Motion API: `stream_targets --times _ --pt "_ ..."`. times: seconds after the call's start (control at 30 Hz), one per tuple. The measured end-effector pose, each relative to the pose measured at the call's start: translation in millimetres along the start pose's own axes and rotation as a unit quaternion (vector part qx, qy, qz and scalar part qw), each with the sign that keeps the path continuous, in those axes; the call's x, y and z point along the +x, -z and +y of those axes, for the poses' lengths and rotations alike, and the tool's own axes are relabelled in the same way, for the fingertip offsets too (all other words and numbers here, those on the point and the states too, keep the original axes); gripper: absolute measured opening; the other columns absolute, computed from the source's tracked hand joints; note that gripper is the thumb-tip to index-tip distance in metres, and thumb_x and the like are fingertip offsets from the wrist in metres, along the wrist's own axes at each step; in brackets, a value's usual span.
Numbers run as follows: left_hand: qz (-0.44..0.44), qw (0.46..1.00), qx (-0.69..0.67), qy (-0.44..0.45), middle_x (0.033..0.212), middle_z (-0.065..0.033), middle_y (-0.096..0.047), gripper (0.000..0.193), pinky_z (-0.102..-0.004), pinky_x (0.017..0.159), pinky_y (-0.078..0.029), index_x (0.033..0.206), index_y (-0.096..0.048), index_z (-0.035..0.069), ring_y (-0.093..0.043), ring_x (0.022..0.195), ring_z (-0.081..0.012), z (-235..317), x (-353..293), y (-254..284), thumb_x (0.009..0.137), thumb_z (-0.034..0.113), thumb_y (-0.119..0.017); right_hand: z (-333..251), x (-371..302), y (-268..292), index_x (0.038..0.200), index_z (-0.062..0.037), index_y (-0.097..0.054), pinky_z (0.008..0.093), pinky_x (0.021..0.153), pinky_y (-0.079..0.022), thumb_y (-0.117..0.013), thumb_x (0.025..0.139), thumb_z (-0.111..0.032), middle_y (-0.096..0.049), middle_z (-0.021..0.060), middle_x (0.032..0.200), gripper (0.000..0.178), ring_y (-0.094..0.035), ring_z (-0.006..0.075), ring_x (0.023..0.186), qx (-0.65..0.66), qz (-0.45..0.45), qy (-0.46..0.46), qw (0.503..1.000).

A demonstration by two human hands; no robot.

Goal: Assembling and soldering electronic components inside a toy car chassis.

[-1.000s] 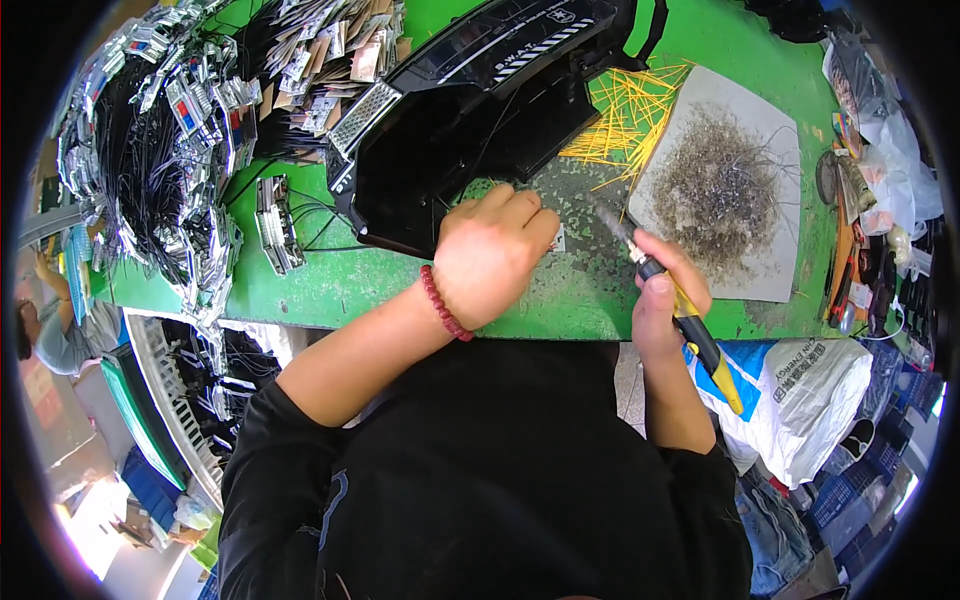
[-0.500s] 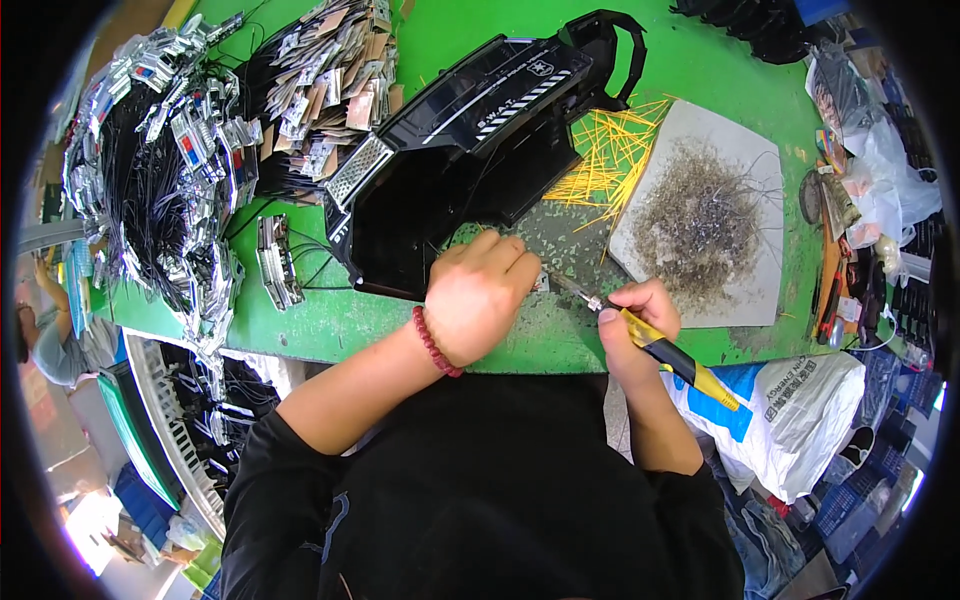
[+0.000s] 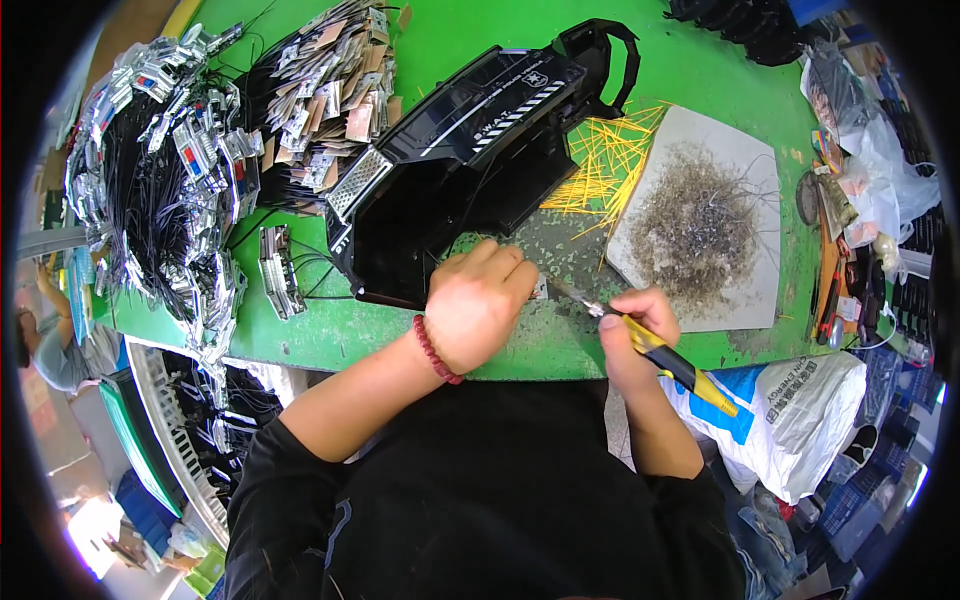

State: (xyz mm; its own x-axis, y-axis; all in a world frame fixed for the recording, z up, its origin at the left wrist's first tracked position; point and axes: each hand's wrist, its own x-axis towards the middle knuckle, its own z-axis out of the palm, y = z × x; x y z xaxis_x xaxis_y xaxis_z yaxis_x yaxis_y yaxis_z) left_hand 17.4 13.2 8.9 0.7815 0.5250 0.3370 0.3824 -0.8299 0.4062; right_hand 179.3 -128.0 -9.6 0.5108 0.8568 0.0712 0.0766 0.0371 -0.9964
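A black plastic toy car body (image 3: 470, 130) with white printed stripes lies tilted on the green table, its hollow side toward me. My left hand (image 3: 482, 300), with a red bead bracelet, is closed at its near edge. The fingertips point away and are hidden, so what they pinch does not show. Just right of them is a small pale piece (image 3: 541, 288) on the table. My right hand (image 3: 640, 330) grips a yellow and black soldering iron (image 3: 668, 358). Its metal shaft slants up and left toward the left hand's fingers.
A pale board (image 3: 640, 250) with a dark heap of scraps and yellow sticks (image 3: 610, 160) lie beyond my right hand. To the left are silver parts with black wires (image 3: 195, 150), wired boards (image 3: 330, 100) and a lone silver part (image 3: 281, 272). A white sack (image 3: 810, 420) stands lower right.
The view has shifted slightly, so the car body and table edge sit a little lower. Both hands keep nearly the same pose, and the iron's tip remains close to the left fingers.
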Motion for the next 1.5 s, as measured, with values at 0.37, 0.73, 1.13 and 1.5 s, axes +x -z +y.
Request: stream_targets --times 0.37,0.73,1.13,1.5 --pt "0.002 1.000 -0.008 -0.005 0.073 -0.0025 -0.058 0.011 -0.0319 0.059 -0.050 0.076 -0.065 0.010 -0.058 0.069 -0.0212 1 2 -1 0.070 0.002 -0.071 2 -1 -4 0.112 -0.0048 -0.051 0.0187 0.059 -0.041 -0.074 0.087 -0.013 -0.056 0.0028 0.084 0.035 -0.052 0.0062 0.067 0.000 0.058 0.024 0.998" --pt "0.006 1.000 0.006 0.001 0.073 -0.0036 -0.058 0.011 -0.0334 0.059 -0.049 0.076 -0.065 0.009 -0.059 0.068 -0.0228 7 5 2 0.070 0.003 -0.072 -11 23 -5 0.116 -0.0055 -0.066 0.0298 0.059 -0.053 -0.069 0.083 0.001 -0.069 0.0085 0.077 0.035 -0.069 0.0209 0.066 -0.170 -0.067 0.164 0.970" --pt "-0.005 0.997 0.068 0.027 0.071 -0.0031 -0.056 0.015 -0.0337 0.059 -0.046 0.070 -0.054 0.011 -0.058 0.067 -0.0213 8 3 3 0.073 0.011 -0.068 -7 23 -17 0.100 -0.0115 -0.064 0.0348 0.045 -0.040 -0.071 0.073 -0.001 -0.051 0.0036 0.057 0.029 -0.054 0.0219 0.048 -0.284 -0.157 0.236 0.916" --pt "0.008 0.998 0.020 0.056 0.072 -0.0047 -0.058 0.016 -0.0353 0.061 -0.048 0.071 -0.053 0.010 -0.060 0.067 -0.0231 7 -6 -6 0.075 0.011 -0.069 -7 22 -21 0.099 -0.0093 -0.064 0.0347 0.046 -0.040 -0.073 0.075 0.003 -0.055 0.0059 0.061 0.029 -0.056 0.0225 0.049 -0.269 -0.138 0.241 0.922"
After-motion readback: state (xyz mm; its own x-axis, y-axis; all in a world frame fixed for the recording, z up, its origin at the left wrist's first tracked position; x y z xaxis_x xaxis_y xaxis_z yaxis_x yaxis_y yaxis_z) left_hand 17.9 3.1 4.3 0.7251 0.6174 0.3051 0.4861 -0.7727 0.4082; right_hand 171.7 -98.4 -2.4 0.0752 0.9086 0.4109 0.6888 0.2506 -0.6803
